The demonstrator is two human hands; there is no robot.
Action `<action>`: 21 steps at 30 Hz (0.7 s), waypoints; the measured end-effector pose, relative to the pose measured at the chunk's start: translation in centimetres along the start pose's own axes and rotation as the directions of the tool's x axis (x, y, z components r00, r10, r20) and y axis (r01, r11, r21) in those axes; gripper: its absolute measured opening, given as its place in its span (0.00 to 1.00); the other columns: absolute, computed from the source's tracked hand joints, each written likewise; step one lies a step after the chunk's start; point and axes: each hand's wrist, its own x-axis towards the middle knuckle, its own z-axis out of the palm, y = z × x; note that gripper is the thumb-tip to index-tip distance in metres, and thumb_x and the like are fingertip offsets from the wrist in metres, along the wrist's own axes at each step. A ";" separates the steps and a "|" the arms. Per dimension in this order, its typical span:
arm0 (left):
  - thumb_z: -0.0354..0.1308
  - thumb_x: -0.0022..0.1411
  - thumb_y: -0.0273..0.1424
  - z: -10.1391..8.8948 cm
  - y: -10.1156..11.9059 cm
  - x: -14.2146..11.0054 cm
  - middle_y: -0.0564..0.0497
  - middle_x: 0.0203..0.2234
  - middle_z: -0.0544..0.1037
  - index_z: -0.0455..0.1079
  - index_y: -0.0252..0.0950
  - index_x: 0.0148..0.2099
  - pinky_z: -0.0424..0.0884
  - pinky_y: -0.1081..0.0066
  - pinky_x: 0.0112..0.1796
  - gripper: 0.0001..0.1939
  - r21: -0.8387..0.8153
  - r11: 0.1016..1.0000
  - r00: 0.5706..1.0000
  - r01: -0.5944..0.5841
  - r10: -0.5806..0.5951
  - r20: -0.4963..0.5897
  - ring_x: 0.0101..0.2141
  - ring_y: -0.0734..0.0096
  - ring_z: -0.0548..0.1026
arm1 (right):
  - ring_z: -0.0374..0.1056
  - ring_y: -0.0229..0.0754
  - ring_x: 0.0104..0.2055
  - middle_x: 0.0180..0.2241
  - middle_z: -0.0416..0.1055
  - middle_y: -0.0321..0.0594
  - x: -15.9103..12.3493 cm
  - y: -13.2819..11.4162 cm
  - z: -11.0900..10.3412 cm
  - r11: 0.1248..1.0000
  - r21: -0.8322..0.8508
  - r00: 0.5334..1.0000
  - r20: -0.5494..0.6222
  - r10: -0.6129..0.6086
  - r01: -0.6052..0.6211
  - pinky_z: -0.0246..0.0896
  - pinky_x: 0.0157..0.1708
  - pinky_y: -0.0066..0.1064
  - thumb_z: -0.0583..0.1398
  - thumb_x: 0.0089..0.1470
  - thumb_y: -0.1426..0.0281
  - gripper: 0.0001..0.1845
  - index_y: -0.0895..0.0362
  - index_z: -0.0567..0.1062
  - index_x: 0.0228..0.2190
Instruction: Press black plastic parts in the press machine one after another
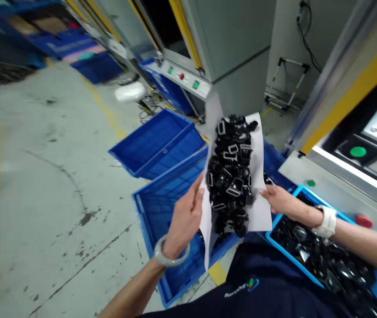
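A white sheet (259,212), bent up along its sides like a trough, carries a heap of small black plastic parts (231,172). Its left edge is pinched by my left hand (186,214), thumb on top. On the opposite edge my right hand (274,198) grips the sheet between thumb and fingers. Below the sheet is a large blue crate (171,247), partly hidden by the sheet and the parts. Close by my right forearm stands a light blue bin (296,260) with many glossy black parts in it.
Another blue crate (155,141) with its lid flap folded stands behind on the floor. Machines with control buttons (188,79) line the back. To the right is a machine with a yellow edge (350,92) and a red button (363,221). A white stool (130,91) stands further left.
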 end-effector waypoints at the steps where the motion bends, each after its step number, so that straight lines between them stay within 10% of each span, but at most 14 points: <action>1: 0.49 0.75 0.48 -0.2 1.2 -0.3 0.46 0.59 0.79 0.69 0.39 0.69 0.75 0.55 0.59 0.29 -0.011 1.000 1.000 0.003 -0.003 -0.009 0.55 0.54 0.79 | 0.59 0.35 0.21 0.20 0.65 0.35 -0.8 0.0 -1.7 0.999 -0.024 0.999 -0.012 -0.031 0.031 0.53 0.19 0.26 0.60 0.64 0.64 0.10 0.57 0.77 0.35; 6: 0.52 0.73 0.53 1.4 6.9 -1.8 0.48 0.45 0.84 0.74 0.39 0.63 0.81 0.62 0.44 0.29 -0.166 0.986 1.000 0.030 -0.030 0.000 0.41 0.60 0.81 | 0.62 0.35 0.23 0.24 0.70 0.36 -6.9 0.5 -12.0 0.915 -0.324 0.959 -0.070 -0.276 0.240 0.54 0.22 0.28 0.59 0.66 0.57 0.16 0.55 0.79 0.36; 10: 0.50 0.74 0.53 6.7 9.4 -3.9 0.46 0.48 0.83 0.73 0.37 0.63 0.80 0.62 0.47 0.30 -0.368 0.930 0.999 0.008 0.006 0.036 0.46 0.58 0.81 | 0.66 0.36 0.26 0.32 0.76 0.37 -12.5 2.4 -16.5 0.525 -0.804 0.830 -0.074 -0.553 0.279 0.56 0.26 0.30 0.53 0.70 0.61 0.17 0.54 0.80 0.44; 15: 0.45 0.75 0.54 14.5 8.9 -7.0 0.42 0.60 0.76 0.68 0.37 0.67 0.65 0.56 0.67 0.33 -0.455 0.889 0.997 0.053 -0.025 0.067 0.65 0.52 0.70 | 0.57 0.35 0.21 0.33 0.74 0.37 -15.3 8.8 -15.3 0.269 -0.961 0.730 -0.144 -0.669 0.057 0.42 0.21 0.32 0.52 0.62 0.77 0.19 0.53 0.79 0.47; 21: 0.41 0.74 0.58 19.7 6.7 -9.1 0.36 0.67 0.68 0.62 0.31 0.70 0.55 0.53 0.72 0.40 -0.414 0.895 0.983 0.168 -0.118 0.143 0.72 0.47 0.59 | 0.62 0.34 0.25 0.33 0.75 0.39 -14.7 17.3 -10.9 0.456 -0.887 0.619 -0.398 -0.677 -0.071 0.50 0.24 0.27 0.49 0.64 0.79 0.18 0.56 0.78 0.38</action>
